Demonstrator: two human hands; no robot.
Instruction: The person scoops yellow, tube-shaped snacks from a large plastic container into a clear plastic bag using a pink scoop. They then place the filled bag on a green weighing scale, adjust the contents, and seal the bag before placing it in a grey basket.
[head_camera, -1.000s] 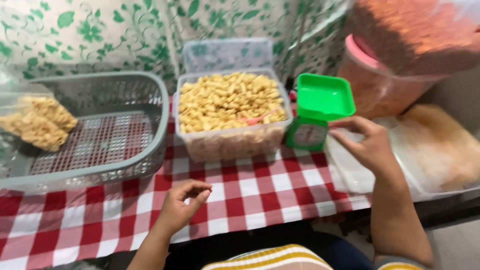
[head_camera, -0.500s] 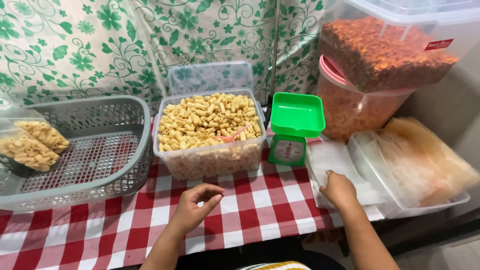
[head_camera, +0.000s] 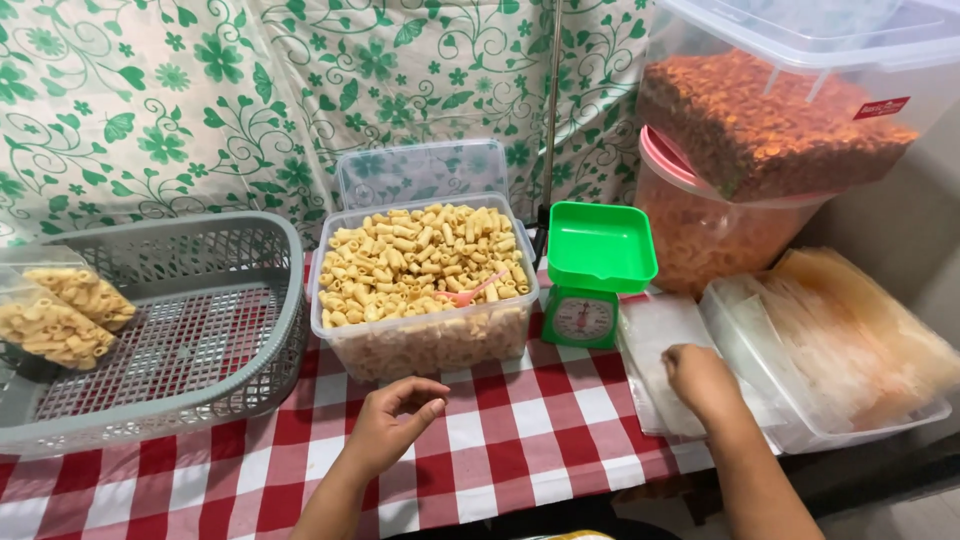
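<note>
Since the earlier frames, the right hand (head_camera: 700, 385) has left the green scale (head_camera: 595, 275) and dropped onto the stack of clear plastic bags (head_camera: 660, 340) just right of it; the left hand (head_camera: 395, 430) has hardly shifted.

Nearest the person, the left hand rests on the red-and-white checked cloth (head_camera: 540, 440), fingers loosely curled, thumb and forefinger almost closed, holding nothing. Just beyond its fingertips stands the clear tub of pale macaroni snacks (head_camera: 420, 270), a pink scoop (head_camera: 470, 292) lying on the heap.

The right hand lies palm down on the bag stack, fingers bent onto the top sheets; whether it has pinched one loose cannot be told. To its right, touching the stack, sits a shallow clear tray of more bags (head_camera: 850, 350).

Judging by this, the step in hand is picking up one bag. The next move would call for peeling a single thin sheet from the slippery pile, probably with the idle left hand helping to open it.

Farther left of the left hand, a grey basket (head_camera: 200, 300) holds two filled packets (head_camera: 60, 310). Beyond the right hand stand a pink-rimmed tub (head_camera: 700, 220) and a large clear bin of orange snacks (head_camera: 780, 110).
</note>
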